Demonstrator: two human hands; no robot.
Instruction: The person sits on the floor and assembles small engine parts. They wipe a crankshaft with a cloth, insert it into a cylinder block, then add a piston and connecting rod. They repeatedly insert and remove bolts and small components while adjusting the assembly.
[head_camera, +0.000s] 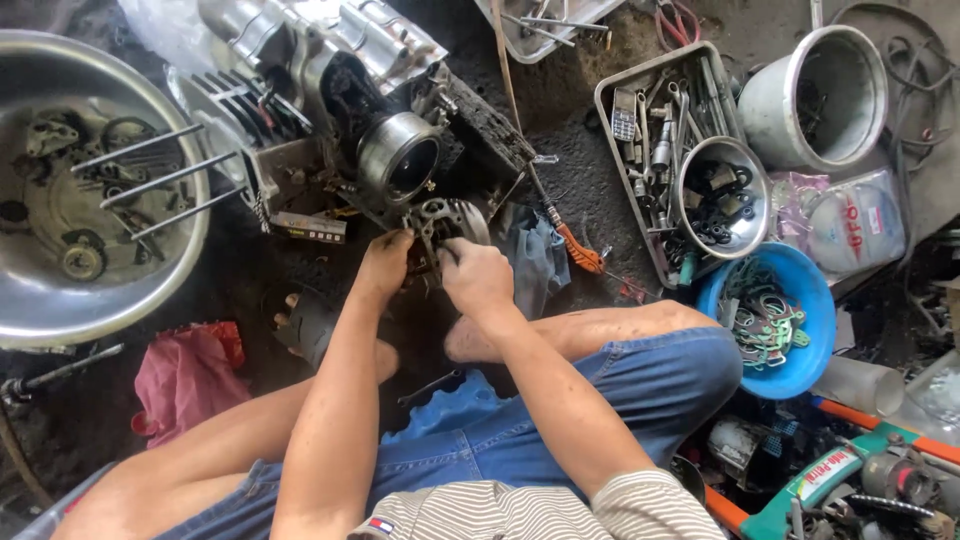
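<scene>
Both my hands grip a small dark metal engine part (440, 222) just below a dismantled motorcycle engine (340, 90) on the dirty ground. My left hand (385, 265) holds the part's left side, fingers curled on it. My right hand (476, 278) clasps its right side from above. A shiny round cylinder sleeve (398, 155) sticks out of the engine right above the part. My bare legs are crossed beneath my forearms, in blue denim shorts.
A large steel basin (45, 300) with parts and long studs sits at left. At right are a grey tool tray (612, 110), a small steel bowl (762, 200), a blue bowl of gaskets (815, 330), an aluminium pot (790, 110). Orange-handled screwdriver (578, 248), blue rag (540, 260), pink rag (185, 380).
</scene>
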